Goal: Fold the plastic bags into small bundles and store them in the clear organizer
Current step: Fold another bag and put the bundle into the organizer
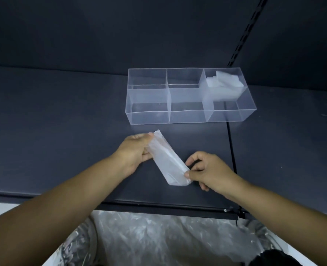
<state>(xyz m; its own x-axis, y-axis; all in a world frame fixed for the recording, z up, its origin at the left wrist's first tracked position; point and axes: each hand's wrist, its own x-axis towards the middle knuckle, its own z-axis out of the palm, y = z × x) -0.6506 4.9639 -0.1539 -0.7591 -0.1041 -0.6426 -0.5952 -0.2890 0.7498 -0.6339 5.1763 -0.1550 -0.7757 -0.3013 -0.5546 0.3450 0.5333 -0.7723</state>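
Thin, limp, slippery plastic bag (164,160), folded into a strip, pinched at far end by left hand (134,150), near end by right hand (206,171); probably springs open unless gripped at creases.

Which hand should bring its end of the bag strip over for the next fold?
Probably right: the right hand pinches the bag strip at its near end; the left hand grips the far end.

Single head view, wide-angle, aimed forward and down, close above the fingers (143,139); organizer (187,116) lies beyond the fingers, table (63,131) edge nearer than them.
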